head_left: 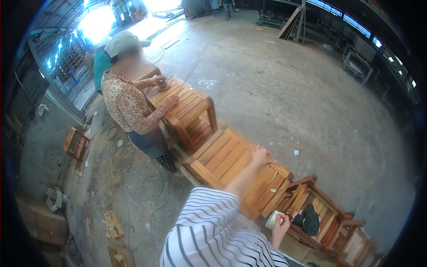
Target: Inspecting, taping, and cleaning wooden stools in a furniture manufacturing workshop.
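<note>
My left hand (260, 155) reaches across a slatted wooden tabletop (227, 153), close to its far edge. Its fingers bend down toward the wood, and whatever they may hold is hidden. Nearer my body, my right hand (280, 225) grips a pale cup-like container (271, 220) by its rim, beside the table's near right corner. A small white label (272, 190) lies on the slats. Right of the cup, a dark green cloth (310, 220) is draped in an upturned wooden frame (327, 209) with pale slats.
At left, a person in a patterned shirt (126, 98) works with both hands over another slatted wooden table (187, 100). Behind stands someone in green (101, 69). A hose (153, 196) coils on the concrete floor near small wooden frames (113, 224). Leaning boards (290, 24) stand far off.
</note>
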The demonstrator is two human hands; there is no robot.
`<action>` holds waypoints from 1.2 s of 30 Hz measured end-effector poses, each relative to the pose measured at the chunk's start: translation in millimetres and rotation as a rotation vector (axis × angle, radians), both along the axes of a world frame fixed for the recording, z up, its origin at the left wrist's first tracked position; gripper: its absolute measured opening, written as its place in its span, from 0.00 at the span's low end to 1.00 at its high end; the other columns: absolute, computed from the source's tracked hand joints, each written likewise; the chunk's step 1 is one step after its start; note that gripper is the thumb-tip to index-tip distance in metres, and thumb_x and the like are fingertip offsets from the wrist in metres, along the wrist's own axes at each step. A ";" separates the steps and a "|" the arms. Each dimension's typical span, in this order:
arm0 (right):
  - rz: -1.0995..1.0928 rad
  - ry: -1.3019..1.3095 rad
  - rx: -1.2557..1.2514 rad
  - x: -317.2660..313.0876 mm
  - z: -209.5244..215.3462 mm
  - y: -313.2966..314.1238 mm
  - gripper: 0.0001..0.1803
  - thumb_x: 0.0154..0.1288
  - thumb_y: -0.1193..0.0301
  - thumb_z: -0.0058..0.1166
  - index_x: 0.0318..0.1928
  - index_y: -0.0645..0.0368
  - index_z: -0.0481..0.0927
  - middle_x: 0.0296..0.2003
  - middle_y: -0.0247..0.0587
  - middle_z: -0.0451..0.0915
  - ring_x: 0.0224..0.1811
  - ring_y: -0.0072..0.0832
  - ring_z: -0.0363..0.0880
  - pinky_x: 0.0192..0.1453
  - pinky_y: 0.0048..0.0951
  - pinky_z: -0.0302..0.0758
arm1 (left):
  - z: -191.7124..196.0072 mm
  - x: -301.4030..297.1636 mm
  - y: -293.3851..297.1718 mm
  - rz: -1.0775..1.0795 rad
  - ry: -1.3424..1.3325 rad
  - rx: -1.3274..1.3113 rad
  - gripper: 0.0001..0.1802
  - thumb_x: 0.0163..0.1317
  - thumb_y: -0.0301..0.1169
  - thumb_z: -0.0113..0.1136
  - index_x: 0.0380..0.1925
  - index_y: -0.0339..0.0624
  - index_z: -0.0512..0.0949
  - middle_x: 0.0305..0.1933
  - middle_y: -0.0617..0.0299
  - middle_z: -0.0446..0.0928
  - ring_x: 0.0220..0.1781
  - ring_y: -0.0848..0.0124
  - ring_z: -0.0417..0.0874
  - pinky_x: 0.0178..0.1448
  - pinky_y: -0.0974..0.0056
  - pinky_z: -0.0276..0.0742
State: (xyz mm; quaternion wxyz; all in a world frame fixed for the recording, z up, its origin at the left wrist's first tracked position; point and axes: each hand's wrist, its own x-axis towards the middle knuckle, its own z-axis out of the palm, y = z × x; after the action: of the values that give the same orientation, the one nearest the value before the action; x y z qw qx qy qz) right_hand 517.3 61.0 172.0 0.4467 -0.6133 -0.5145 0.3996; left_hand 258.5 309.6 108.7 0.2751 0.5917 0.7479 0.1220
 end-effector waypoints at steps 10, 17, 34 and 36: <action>0.013 0.026 0.032 -6.8 25.9 0.1 0.05 0.67 0.75 0.57 0.37 0.65 0.78 0.34 0.38 0.79 0.41 0.24 0.75 0.50 0.24 0.71 | 5.4 10.4 -8.0 0.112 0.067 0.170 0.34 0.45 0.69 0.66 0.40 0.54 0.87 0.56 0.58 0.79 0.70 0.56 0.66 0.76 0.28 0.34; 0.093 0.304 0.014 -17.9 53.8 -14.5 0.24 0.67 0.79 0.53 0.64 0.62 0.68 0.48 0.37 0.77 0.54 0.24 0.74 0.62 0.25 0.67 | 8.0 -10.1 -50.5 -0.200 -0.283 0.397 0.33 0.53 0.51 0.71 0.56 0.47 0.80 0.66 0.53 0.71 0.72 0.55 0.65 0.76 0.41 0.51; 0.292 0.417 -0.447 -155.9 -4.9 -163.7 0.32 0.64 0.84 0.55 0.69 0.62 0.65 0.63 0.42 0.69 0.62 0.28 0.73 0.62 0.29 0.75 | 32.8 -60.7 -412.2 -0.003 -0.848 0.071 0.11 0.54 0.24 0.69 0.39 0.41 0.86 0.39 0.56 0.82 0.43 0.62 0.83 0.47 0.62 0.77; 0.293 0.400 -0.559 -175.2 -25.7 -198.4 0.29 0.64 0.83 0.56 0.66 0.62 0.69 0.59 0.40 0.74 0.59 0.26 0.75 0.60 0.27 0.75 | 14.2 -76.4 -452.5 0.059 -0.833 0.054 0.10 0.55 0.23 0.69 0.38 0.40 0.86 0.37 0.56 0.82 0.41 0.61 0.83 0.45 0.62 0.77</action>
State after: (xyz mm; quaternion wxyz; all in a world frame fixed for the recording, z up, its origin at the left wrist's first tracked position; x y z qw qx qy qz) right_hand 342.1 -137.4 146.3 0.2919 -0.5412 -0.3704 0.6962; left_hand 182.1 -142.8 122.9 0.5349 0.4772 0.5857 0.3783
